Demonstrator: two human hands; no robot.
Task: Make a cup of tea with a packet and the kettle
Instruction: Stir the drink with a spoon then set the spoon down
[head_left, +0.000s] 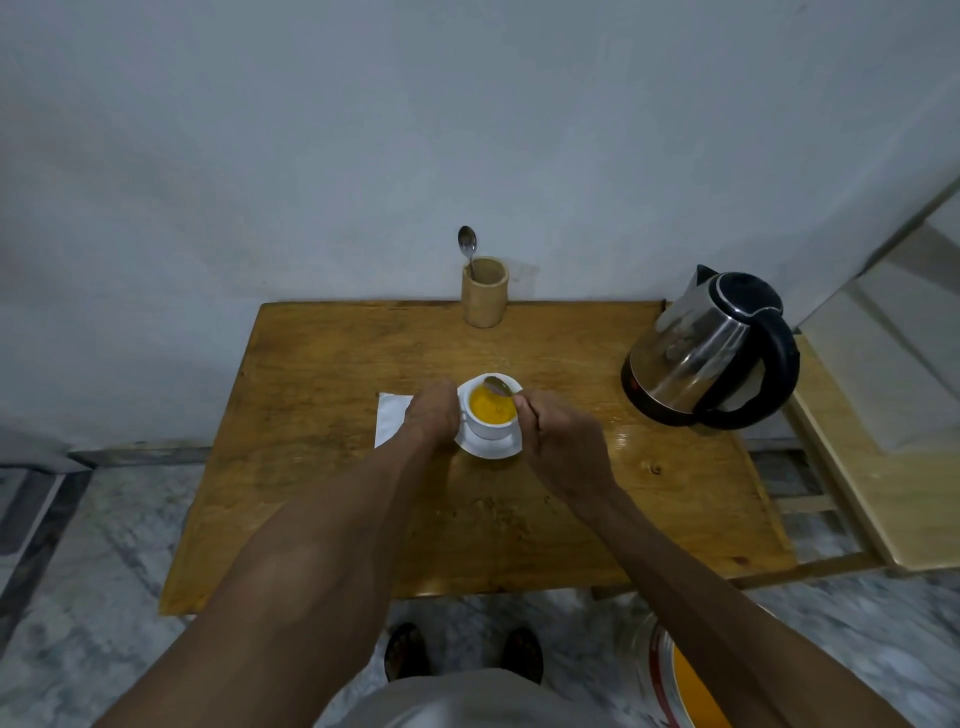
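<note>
A white cup (485, 423) full of orange-yellow tea stands on a white saucer (493, 448) in the middle of the wooden table (322, 467). My left hand (431, 413) is closed against the cup's left side, at its handle. My right hand (558, 444) grips a metal spoon (497, 386) whose bowl hovers over the far rim of the cup. A white packet (390, 418) lies flat to the left of the cup, partly under my left wrist. The steel kettle (706, 348) with a black handle stands at the table's right edge.
A wooden holder (484, 292) with a second spoon (467, 244) stands at the table's back edge by the wall. A light wooden bench (878, 467) adjoins on the right. A round tin (680, 675) sits on the floor near my feet.
</note>
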